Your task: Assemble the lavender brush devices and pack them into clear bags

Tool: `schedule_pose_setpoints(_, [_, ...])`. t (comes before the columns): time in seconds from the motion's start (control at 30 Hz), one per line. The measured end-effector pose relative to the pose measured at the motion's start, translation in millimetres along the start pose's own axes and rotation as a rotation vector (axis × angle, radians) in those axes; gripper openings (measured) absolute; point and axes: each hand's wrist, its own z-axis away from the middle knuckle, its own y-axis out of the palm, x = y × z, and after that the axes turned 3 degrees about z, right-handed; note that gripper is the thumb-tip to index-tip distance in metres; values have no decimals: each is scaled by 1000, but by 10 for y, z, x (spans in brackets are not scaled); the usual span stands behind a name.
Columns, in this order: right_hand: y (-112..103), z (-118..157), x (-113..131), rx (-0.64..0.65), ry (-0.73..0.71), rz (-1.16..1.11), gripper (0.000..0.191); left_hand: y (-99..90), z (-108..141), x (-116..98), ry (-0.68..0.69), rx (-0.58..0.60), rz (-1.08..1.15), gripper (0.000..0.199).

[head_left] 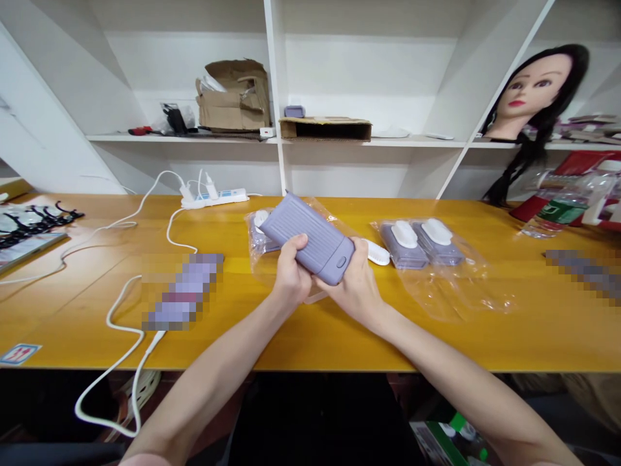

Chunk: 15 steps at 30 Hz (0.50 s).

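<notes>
Both hands hold a purple ribbed plastic case point(310, 236) above the table, tilted, with a small oval button near its lower right end. My left hand point(292, 275) grips the lower left side, thumb on the ribbed face. At the lower right end, my right hand point(359, 288) is wrapped round the corner, most of its fingers hidden. Behind the held case lies a white brush-like piece point(377, 252). A similar purple case point(262, 239) in clear plastic is partly hidden to the left. To the right lie two more purple cases point(407, 255) with white oval pieces point(404, 233) on top.
Clear plastic bags point(451, 291) spread under the right-hand cases. A blurred phone-like object point(187, 291) is plugged into a white cable point(138, 336) at left. A power strip point(216, 199), water bottle point(555, 217) and mannequin head point(538, 94) stand farther back. Shelves hold cardboard boxes point(233, 97).
</notes>
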Motion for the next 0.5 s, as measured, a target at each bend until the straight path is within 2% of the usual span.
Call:
schedule_pose_setpoints(0.17, [2,-34,-7,-62,-48,18,82,9,-14,22,15,81,50,30])
schedule_pose_setpoints(0.27, [0,-94,-37,-46,-71,-28,81,-24,-62,17,-11,156,72,34])
schedule_pose_setpoints(0.4, [-26,-177,-101,117,-108,-278,87,-74,-125,-75,-13,259,58,37])
schedule_pose_setpoints(0.5, [-60,-210,-143,264,-2,-646,72,-90,-148,-136,48,308,31,35])
